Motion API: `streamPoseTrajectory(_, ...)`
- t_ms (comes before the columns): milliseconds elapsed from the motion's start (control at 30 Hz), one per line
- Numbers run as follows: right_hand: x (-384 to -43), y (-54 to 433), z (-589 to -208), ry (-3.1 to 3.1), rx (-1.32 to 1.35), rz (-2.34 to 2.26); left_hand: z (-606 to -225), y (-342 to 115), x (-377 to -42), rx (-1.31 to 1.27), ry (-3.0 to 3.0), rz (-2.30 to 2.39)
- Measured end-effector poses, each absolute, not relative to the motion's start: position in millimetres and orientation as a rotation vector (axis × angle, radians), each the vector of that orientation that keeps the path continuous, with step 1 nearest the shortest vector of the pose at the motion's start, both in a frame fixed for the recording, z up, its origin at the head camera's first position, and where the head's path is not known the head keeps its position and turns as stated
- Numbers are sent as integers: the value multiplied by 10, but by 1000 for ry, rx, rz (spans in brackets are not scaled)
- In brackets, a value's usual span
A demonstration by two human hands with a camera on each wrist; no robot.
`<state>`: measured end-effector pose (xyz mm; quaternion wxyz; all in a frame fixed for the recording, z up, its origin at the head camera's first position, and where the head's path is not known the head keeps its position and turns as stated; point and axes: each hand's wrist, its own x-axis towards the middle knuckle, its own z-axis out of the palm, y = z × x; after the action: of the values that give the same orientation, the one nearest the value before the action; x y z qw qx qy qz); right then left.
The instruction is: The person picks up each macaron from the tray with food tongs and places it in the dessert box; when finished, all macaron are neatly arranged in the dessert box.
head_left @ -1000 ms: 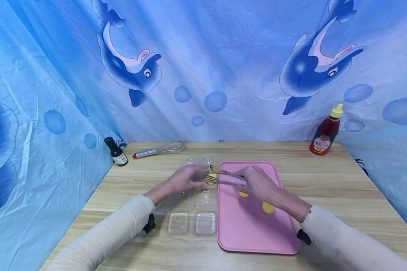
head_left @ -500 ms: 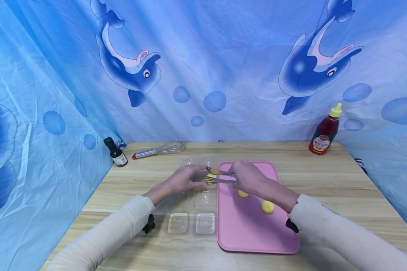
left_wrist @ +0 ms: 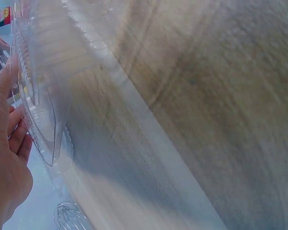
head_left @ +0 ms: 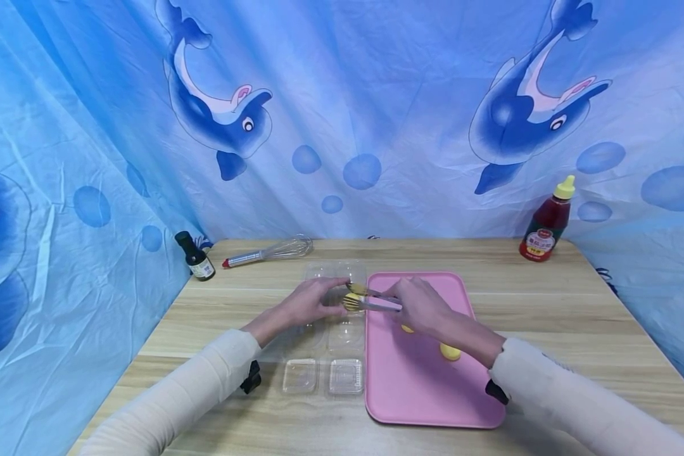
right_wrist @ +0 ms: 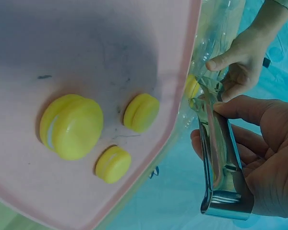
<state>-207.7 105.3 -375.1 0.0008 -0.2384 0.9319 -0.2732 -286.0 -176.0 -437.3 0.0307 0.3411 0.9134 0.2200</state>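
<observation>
My right hand grips a pair of metal tongs, pointing left across the pink tray's edge. At the tong tips is a yellow macaron, over the clear plastic container. My left hand holds the container's side, thumb and forefinger spread on either side of the tong tips; in the left wrist view its fingers curl at the clear wall. More yellow macarons lie on the pink tray, partly hidden by my right arm in the head view.
At the back left lie a whisk and a small dark bottle. A red sauce bottle with a yellow cap stands at the back right. A blue dolphin-print curtain closes off the table's back and sides.
My right hand has moved slightly left with the tongs, then a little back to the right. The tong tips stay near the macaron over the container. My left hand keeps its place.
</observation>
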Motion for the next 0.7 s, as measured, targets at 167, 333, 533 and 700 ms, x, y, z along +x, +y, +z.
streamPoseTrajectory(167,-2080,1079,-3790,2942,-740,-878,-4375,-1754,-2854,1063,2813,689)
streamPoseTrajectory(333,-2079,1144,-3771,2903,-693,-916,-4371,-1751,-2846,1063,2803,695)
streamPoseTrajectory(533,-2077,1294,-3737,2902,-732,-926,-4357,-1756,-2841,1089,2805,654)
streamPoseTrajectory(700,-2064,1433,-3755,2929,-752,-988,-4323,-1782,-2838,1102,2807,657)
